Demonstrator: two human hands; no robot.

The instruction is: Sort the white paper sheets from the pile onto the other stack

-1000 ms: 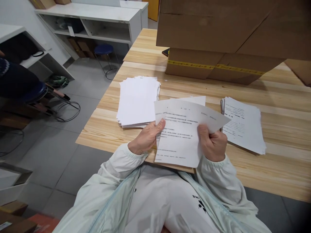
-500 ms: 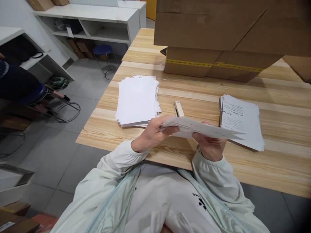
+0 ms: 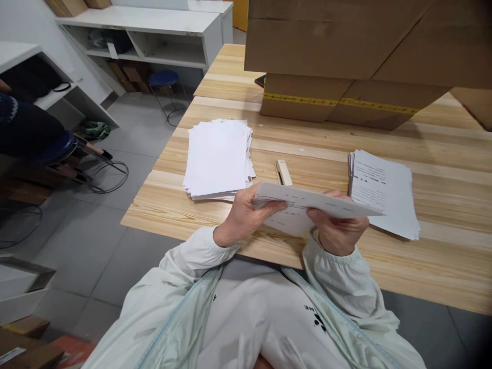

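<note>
Printed paper sheets (image 3: 303,201) are held up above the near part of the table, tilted and seen almost edge-on. My left hand (image 3: 246,212) grips their left side, thumb on the printed face. On the right side my right hand (image 3: 338,228) pinches them, its fingers partly hidden behind the paper. Just beyond the sheets lies a cream stapler (image 3: 283,172). To the left rests an untidy stack of white paper (image 3: 217,160); to the right is a second stack of printed pages (image 3: 386,189).
Large cardboard boxes (image 3: 330,46) are stacked at the back of the wooden table (image 3: 172,200). Left of it are a blue stool (image 3: 163,79), white shelving (image 3: 165,25) and a person seated on another stool (image 3: 31,125). More boxes (image 3: 28,348) sit on the floor at lower left.
The sheets have tipped so that more of the printed face shows, and their loose right edges lie closer together. Both hands keep hold, the right one shifted slightly rightward.
</note>
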